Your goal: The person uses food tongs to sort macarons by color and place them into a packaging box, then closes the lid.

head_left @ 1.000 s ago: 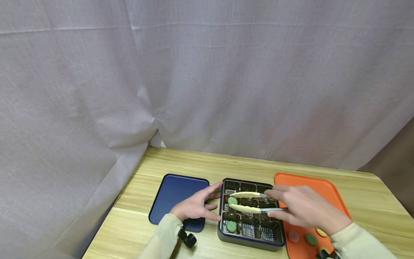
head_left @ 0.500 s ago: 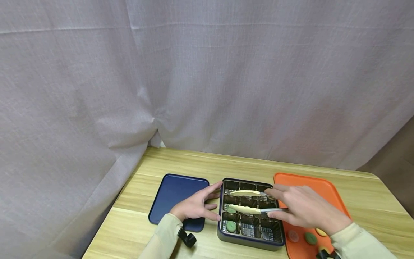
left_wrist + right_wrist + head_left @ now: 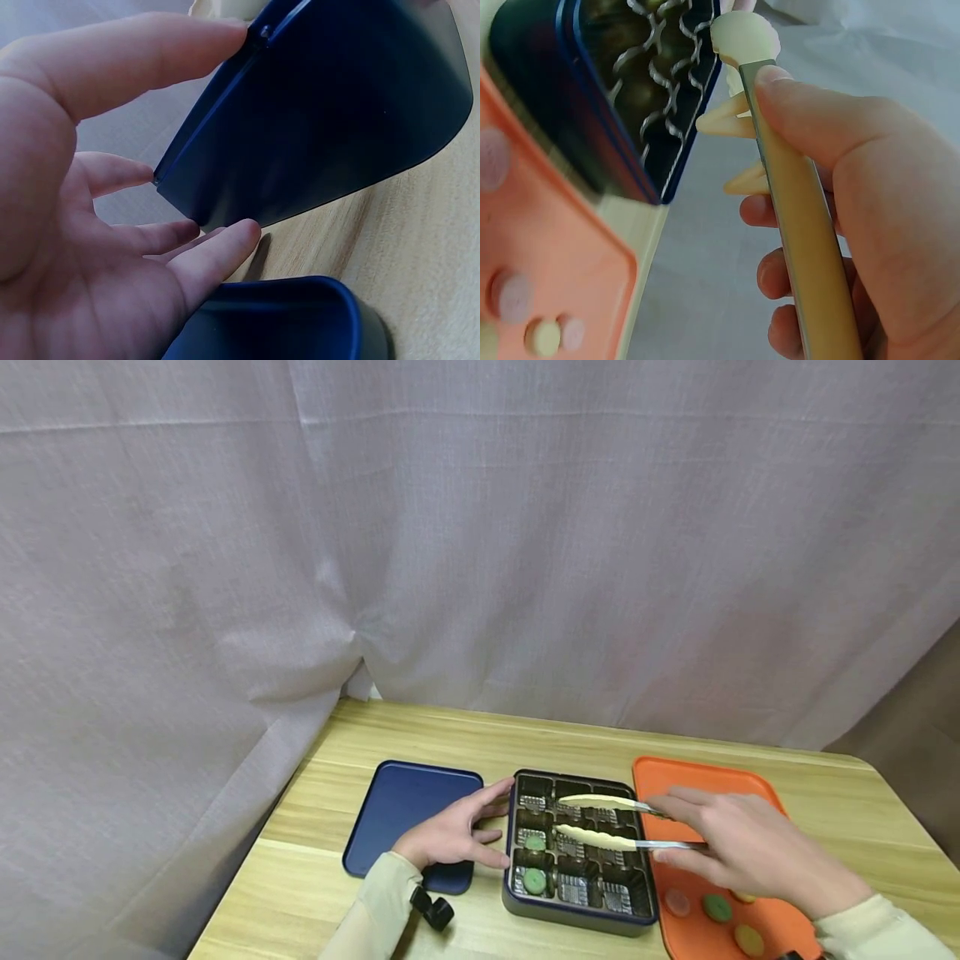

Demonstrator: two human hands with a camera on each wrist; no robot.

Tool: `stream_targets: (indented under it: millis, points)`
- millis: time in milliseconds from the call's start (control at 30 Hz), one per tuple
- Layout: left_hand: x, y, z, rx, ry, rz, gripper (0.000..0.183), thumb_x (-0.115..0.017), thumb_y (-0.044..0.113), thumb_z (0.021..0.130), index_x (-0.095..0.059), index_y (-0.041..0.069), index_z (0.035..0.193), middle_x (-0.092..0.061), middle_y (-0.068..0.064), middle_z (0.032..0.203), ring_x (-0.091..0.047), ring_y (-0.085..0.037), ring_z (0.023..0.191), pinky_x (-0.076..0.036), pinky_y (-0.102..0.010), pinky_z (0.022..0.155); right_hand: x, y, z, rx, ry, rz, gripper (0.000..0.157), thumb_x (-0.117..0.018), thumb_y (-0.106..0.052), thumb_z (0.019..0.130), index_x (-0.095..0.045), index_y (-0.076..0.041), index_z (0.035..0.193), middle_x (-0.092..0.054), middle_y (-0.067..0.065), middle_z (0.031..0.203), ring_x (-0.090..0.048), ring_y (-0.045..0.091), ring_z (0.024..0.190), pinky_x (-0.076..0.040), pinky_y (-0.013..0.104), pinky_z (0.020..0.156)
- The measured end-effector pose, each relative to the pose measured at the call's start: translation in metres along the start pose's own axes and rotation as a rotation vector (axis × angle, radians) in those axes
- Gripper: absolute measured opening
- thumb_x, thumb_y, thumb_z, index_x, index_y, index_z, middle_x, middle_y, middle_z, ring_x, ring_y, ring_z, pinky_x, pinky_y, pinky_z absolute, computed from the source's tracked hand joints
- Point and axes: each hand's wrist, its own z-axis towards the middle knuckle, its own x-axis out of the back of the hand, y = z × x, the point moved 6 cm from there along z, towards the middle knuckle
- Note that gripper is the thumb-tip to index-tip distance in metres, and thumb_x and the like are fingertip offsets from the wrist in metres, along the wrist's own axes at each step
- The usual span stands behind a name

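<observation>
Tongs [image 3: 596, 837], jaws apart in the right hand's [image 3: 738, 843] grip, had shifted right across the box [image 3: 577, 918], uncovering a green disc [image 3: 535, 843] in its left-middle cell; swung low, they could snag dividers. Left-wrist view: the left hand's [image 3: 105, 262] fingers spread, touching the box, its inside hidden. Right-wrist view: curled fingers partly hid the tongs; tray [image 3: 592, 270] discs [image 3: 510, 295] blurred.

Through the head view, I had the left arm [image 3: 377, 902] slanted up from the bottom edge, the left hand [image 3: 453, 835] at its end with fingers extended and spread apart. I had the right arm [image 3: 877, 928] angled in from the lower right; the right hand [image 3: 742, 843] kept a grip, its thumb lying opposite its curled fingers.
</observation>
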Motion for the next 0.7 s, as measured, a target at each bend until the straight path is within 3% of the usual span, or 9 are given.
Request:
stream_targets:
  millis: [133,367,600,700]
  points:
    - [0.001,0.000,-0.001,0.000,0.001,0.002,0.112,-0.083,-0.006,0.085,-0.015,0.018,0.171,-0.017,-0.003,0.176,-0.028,-0.032,0.157,-0.043,-0.040,0.122,0.008,0.007,-0.016,-0.016,0.042,-0.003,0.048,-0.087,-0.043,0.085,-0.072,-0.022,0.125,-0.062,-0.022,0.104,-0.036,-0.017,0.058,-0.039,0.018,0.050]
    - [0.002,-0.002,0.000,-0.005,0.002,0.011,0.112,-0.083,-0.006,0.085,-0.015,0.018,0.171,-0.017,-0.004,0.176,-0.029,-0.032,0.157,-0.043,-0.039,0.121,0.024,0.024,-0.055,-0.098,0.090,-0.069,0.052,-0.094,-0.043,0.075,-0.074,-0.026,0.120,-0.066,-0.022,0.108,-0.055,-0.012,0.077,-0.051,0.021,0.057]
    - [0.003,-0.001,0.000,-0.010,-0.003,0.017,0.114,-0.084,-0.005,0.084,-0.014,0.020,0.171,-0.017,-0.003,0.176,-0.029,-0.032,0.157,-0.043,-0.039,0.121,0.024,0.046,-0.107,-0.201,0.083,-0.087,0.060,-0.097,-0.039,0.069,-0.075,-0.018,0.120,-0.060,-0.023,0.098,-0.034,-0.014,0.062,-0.030,0.014,0.051]
    - [0.003,-0.001,0.000,-0.014,-0.004,0.017,0.114,-0.084,-0.005,0.084,-0.014,0.019,0.171,-0.016,-0.003,0.176,-0.028,-0.033,0.157,-0.043,-0.039,0.121,0.019,0.057,-0.125,-0.278,0.058,-0.105,0.059,-0.098,-0.040,0.067,-0.076,-0.014,0.115,-0.057,-0.025,0.094,-0.034,-0.013,0.064,-0.028,0.016,0.049]
